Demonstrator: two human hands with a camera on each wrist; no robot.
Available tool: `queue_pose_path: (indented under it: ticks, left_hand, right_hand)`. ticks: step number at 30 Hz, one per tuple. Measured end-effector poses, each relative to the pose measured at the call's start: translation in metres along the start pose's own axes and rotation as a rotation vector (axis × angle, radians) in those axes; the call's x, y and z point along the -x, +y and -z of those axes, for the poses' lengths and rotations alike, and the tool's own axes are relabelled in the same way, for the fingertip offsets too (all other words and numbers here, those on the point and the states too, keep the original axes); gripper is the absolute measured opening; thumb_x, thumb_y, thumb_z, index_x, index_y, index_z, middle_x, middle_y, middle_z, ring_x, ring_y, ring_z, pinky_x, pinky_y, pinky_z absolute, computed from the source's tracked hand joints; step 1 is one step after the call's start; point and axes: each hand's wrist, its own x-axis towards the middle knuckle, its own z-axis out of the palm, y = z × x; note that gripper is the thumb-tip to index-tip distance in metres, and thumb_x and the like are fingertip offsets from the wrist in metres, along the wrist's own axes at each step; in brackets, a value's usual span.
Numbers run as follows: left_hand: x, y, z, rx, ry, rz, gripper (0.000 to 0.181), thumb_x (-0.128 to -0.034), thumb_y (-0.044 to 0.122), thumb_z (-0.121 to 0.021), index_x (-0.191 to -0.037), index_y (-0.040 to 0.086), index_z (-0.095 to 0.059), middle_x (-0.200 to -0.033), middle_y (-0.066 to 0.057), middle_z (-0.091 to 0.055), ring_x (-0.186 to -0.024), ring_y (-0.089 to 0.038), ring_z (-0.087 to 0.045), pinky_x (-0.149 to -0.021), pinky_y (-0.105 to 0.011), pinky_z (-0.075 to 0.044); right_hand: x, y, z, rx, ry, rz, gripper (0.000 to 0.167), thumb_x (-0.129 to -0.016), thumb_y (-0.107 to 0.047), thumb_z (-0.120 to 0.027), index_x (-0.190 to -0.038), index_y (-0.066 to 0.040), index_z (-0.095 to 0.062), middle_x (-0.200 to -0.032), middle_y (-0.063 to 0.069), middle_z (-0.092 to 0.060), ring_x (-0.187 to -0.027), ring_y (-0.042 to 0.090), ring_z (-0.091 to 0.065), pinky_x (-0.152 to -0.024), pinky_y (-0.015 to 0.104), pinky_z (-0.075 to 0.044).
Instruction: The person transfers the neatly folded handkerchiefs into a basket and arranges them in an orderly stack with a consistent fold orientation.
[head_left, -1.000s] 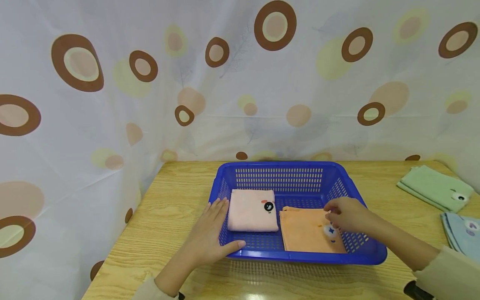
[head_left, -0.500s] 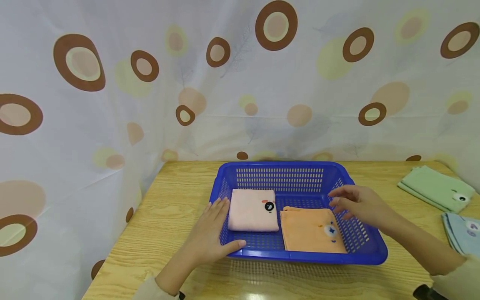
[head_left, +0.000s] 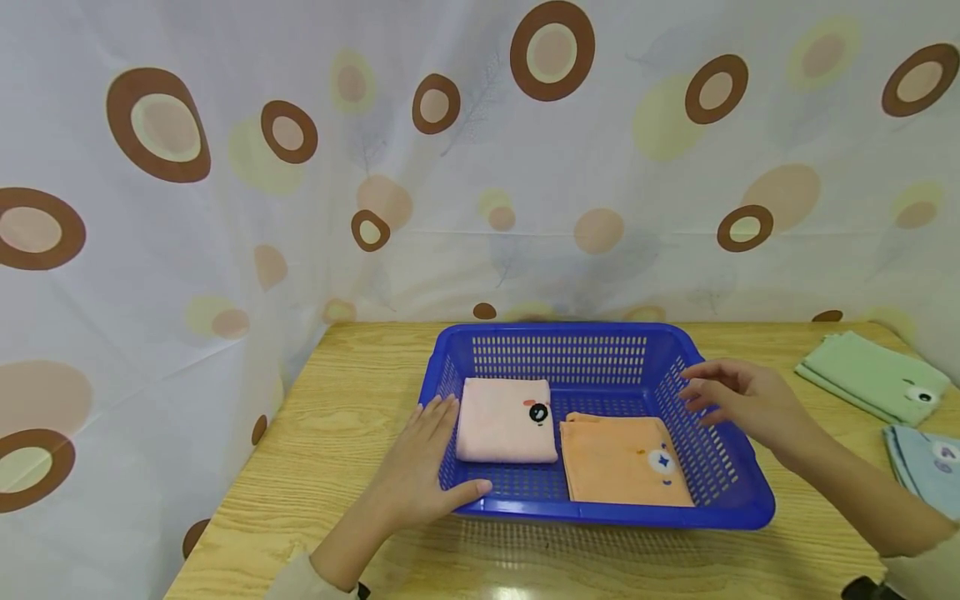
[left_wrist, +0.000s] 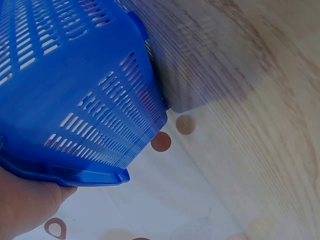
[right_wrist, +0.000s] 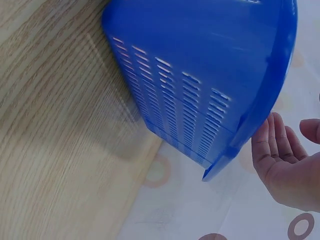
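Observation:
A blue plastic basket with slotted walls stands on the wooden table. Inside it, on the left, lies a folded pink towel with a dark round patch. To its right is a folded orange towel with a small bear-like face. My left hand rests on the basket's left rim, fingers straight and thumb over the front corner. Above the right rim hovers my right hand, fingers loosely bent and holding nothing. In the right wrist view the right hand shows thumb and fingers apart.
On the table's right side lie a folded green towel and, nearer to me, a folded blue towel, cut off by the view's edge. A white curtain with brown rings hangs behind and left of the table.
My right hand has let go of the orange towel's far right corner and moved up and right to the basket's right rim. The left hand has stayed in place.

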Motion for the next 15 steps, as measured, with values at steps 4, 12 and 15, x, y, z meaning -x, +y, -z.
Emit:
queue_pose_path:
  ticks: [4, 12, 15]
  left_hand:
    - [0.0, 0.0, 0.0, -0.001, 0.003, -0.006, 0.099, -0.0795, 0.064, -0.052, -0.145, -0.003, -0.022, -0.152, -0.02, -0.023, -0.143, -0.031, -0.017, -0.118, -0.047, -0.011]
    - [0.001, 0.0, 0.0, 0.011, -0.001, -0.009, 0.099, -0.0798, 0.062, -0.053, -0.145, -0.004, -0.021, -0.152, -0.02, -0.023, -0.143, -0.032, -0.016, -0.119, -0.046, -0.01]
    - [0.001, 0.001, 0.001, 0.015, -0.003, -0.004, 0.099, -0.0799, 0.062, -0.053, -0.146, -0.003, -0.02, -0.152, -0.02, -0.022, -0.143, -0.031, -0.016, -0.119, -0.045, -0.01]
  right_hand:
    - [0.001, 0.003, 0.003, -0.01, 0.012, 0.016, 0.035, -0.098, -0.019, -0.046, -0.118, 0.009, -0.052, -0.084, -0.024, -0.063, -0.077, -0.003, -0.062, -0.065, 0.025, -0.057]
    - [0.004, 0.009, 0.01, -0.032, 0.038, 0.037, 0.02, -0.098, -0.019, -0.047, -0.109, -0.008, -0.059, -0.085, -0.025, -0.063, -0.078, -0.002, -0.063, -0.063, 0.024, -0.056]
    - [0.005, 0.013, 0.014, -0.04, 0.048, 0.04, 0.017, -0.098, -0.021, -0.047, -0.107, -0.013, -0.059, -0.086, -0.025, -0.063, -0.078, -0.001, -0.064, -0.064, 0.023, -0.056]
